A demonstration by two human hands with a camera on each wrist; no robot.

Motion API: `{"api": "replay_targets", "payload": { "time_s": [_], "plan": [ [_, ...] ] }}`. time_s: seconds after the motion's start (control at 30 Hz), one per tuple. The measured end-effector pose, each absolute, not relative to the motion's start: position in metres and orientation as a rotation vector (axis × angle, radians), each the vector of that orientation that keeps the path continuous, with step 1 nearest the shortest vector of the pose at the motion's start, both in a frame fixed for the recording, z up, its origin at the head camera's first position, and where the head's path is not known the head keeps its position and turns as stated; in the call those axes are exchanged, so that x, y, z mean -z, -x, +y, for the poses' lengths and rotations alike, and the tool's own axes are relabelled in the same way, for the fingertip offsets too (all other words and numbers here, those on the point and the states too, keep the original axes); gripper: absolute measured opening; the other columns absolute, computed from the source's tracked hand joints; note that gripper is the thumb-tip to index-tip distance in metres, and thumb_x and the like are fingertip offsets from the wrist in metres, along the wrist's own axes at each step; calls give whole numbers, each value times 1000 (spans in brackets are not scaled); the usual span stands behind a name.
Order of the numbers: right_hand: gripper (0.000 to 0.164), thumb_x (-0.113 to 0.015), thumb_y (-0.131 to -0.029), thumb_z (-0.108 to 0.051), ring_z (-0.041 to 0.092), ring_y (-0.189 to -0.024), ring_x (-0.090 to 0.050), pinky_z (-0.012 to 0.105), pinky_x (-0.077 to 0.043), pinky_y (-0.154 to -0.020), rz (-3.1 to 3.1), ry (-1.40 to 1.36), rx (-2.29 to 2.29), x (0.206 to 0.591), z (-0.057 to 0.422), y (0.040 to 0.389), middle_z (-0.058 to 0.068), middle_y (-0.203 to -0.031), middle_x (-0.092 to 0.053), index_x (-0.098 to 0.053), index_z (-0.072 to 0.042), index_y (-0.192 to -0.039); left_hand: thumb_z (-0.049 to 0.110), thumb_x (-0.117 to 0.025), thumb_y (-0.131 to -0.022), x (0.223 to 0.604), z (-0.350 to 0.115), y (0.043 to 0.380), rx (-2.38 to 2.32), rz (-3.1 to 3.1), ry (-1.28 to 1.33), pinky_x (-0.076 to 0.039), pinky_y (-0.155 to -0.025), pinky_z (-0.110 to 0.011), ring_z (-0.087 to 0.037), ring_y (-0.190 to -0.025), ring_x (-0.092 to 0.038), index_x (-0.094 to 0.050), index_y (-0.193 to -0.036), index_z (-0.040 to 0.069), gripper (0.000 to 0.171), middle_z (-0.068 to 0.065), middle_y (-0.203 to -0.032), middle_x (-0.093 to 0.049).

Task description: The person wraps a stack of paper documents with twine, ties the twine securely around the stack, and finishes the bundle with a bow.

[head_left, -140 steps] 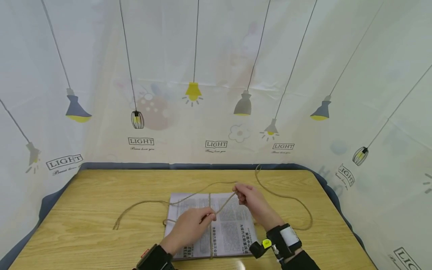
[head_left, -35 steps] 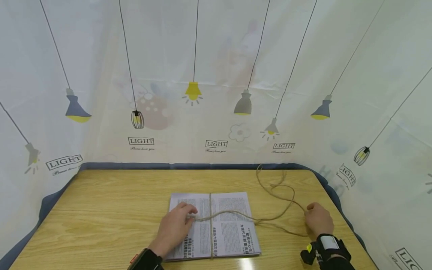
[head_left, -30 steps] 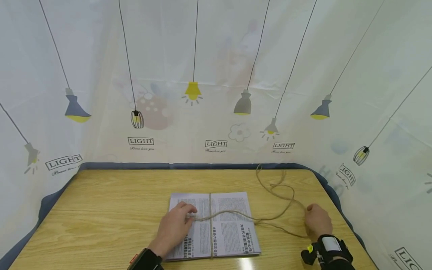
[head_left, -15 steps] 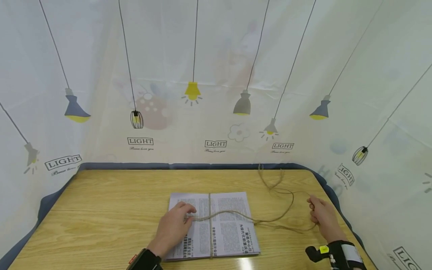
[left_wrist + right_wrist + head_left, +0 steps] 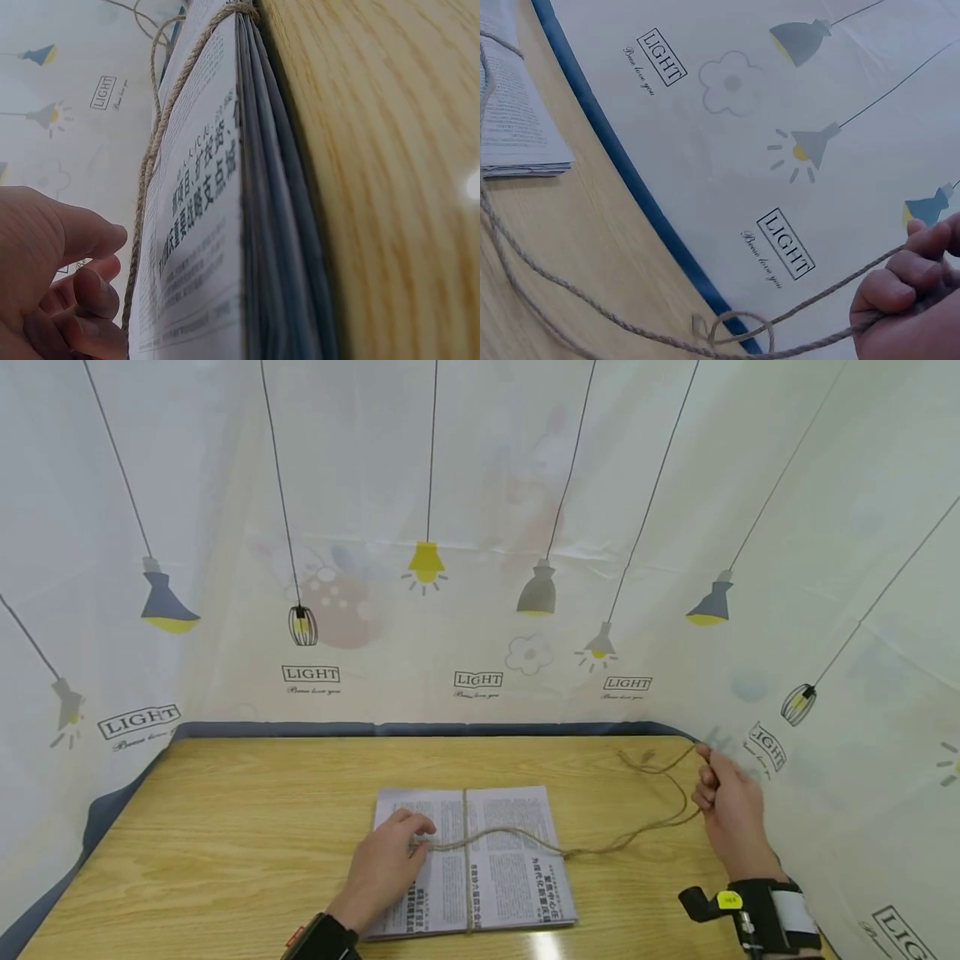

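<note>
A stack of folded newspapers (image 5: pixel 517 881) lies on the table, with jute twine (image 5: pixel 622 842) around it in both directions. My left hand (image 5: pixel 386 868) rests over the stack's left half, fingers loosely bent. In the left wrist view, the left hand's fingertips (image 5: pixel 101 292) are close beside the twine (image 5: pixel 146 169), with a gap between thumb and fingers. Off to the right, my right hand (image 5: pixel 735 814) is raised and grips the twine's loose lengths. The right wrist view shows two strands running into the curled right hand (image 5: pixel 907 300), and a small loop hanging below it.
A wooden table (image 5: pixel 247 827) spreads around the stack. Behind it stands a pale cloth screen (image 5: pixel 420 643) printed with lamps, with a dark blue band (image 5: pixel 300 728) along the table's back edge. Each wrist wears a black strap; the right one carries a small camera (image 5: pixel 701 903).
From both hands working twine above the stack, my right hand has gone right, gathered the loose twine and lifted it, dragging the far loop in from the back edge. The left hand has stayed lately.
</note>
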State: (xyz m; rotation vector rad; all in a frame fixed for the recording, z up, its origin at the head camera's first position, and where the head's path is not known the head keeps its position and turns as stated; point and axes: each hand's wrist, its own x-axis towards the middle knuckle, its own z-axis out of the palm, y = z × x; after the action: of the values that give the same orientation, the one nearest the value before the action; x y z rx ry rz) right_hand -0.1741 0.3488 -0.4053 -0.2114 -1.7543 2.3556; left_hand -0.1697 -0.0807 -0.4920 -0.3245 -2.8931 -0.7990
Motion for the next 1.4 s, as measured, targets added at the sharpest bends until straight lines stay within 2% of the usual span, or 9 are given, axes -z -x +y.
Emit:
{"api": "replay_targets", "payload": {
  "time_s": [0.1,0.27,0.5,0.73,0.83,1.03,1.2,1.3,1.4],
  "plan": [
    [28,-46,-102,-33,11,-57,-32,29,-24,-58,-1742,159,-2277,400,346,175,-7,-71,-50,-60,-16,-119,18,-74,-84,493,-81,170,793,-2892,326,-48,-64,-27,-6,-80,-61,-71,-96,23,13,6,-99,-65],
    [31,-51,-101,-25,6,-72,-52,19,-44,-62,-1683,175,-2243,391,342,179,-7,-93,-64,-57,-12,-129,18,-75,-84,494,-81,169,786,-2888,313,-50,-66,-28,-7,-82,-63,-71,-95,23,13,6,-100,-65],
    [22,-55,-99,-29,11,-56,-32,29,-22,-56,-1701,170,-2156,378,333,186,-7,-106,-59,-63,-10,-92,17,-75,-83,494,-82,169,786,-2883,310,-50,-66,-28,-7,-83,-63,-71,-95,23,14,6,-99,-65],
    [31,-55,-99,-22,8,-66,-49,20,-41,-57,-1659,142,-2203,370,328,187,-4,-84,-63,-58,-10,-128,18,-75,-84,493,-83,169,802,-2892,308,-51,-68,-31,-10,-86,-64,-71,-96,23,13,5,-101,-65],
    [25,-54,-100,-22,7,-60,-46,21,-35,-53,-1681,154,-2222,368,327,188,-6,-90,-63,-62,-10,-121,18,-75,-84,494,-83,170,803,-2893,312,-51,-69,-32,-10,-86,-64,-70,-96,23,13,6,-101,-65],
    [23,-55,-99,-33,8,-46,-29,33,-17,-55,-1854,198,-2209,372,325,190,-8,-77,-52,-68,-16,-108,18,-75,-84,493,-84,169,807,-2885,321,-51,-69,-32,-10,-86,-64,-70,-95,22,13,5,-100,-65],
    [28,-53,-100,-33,6,-53,-37,28,-24,-51,-1914,164,-2231,382,323,192,-9,-74,-56,-64,-16,-119,19,-75,-84,493,-85,169,806,-2889,314,-51,-69,-32,-10,-86,-64,-71,-96,22,13,5,-100,-65],
    [25,-52,-101,-30,6,-64,-47,23,-36,-55,-1924,129,-2271,386,319,192,-10,-81,-63,-65,-17,-118,19,-75,-84,493,-85,169,804,-2891,308,-51,-68,-31,-10,-85,-64,-70,-96,23,13,5,-100,-65],
    [22,-50,-102,-29,6,-67,-46,21,-38,-60,-1935,108,-2290,387,313,191,-11,-89,-65,-65,-18,-114,20,-75,-84,494,-85,169,807,-2896,302,-51,-68,-30,-9,-85,-64,-70,-97,23,14,6,-100,-65]
  ]
}}
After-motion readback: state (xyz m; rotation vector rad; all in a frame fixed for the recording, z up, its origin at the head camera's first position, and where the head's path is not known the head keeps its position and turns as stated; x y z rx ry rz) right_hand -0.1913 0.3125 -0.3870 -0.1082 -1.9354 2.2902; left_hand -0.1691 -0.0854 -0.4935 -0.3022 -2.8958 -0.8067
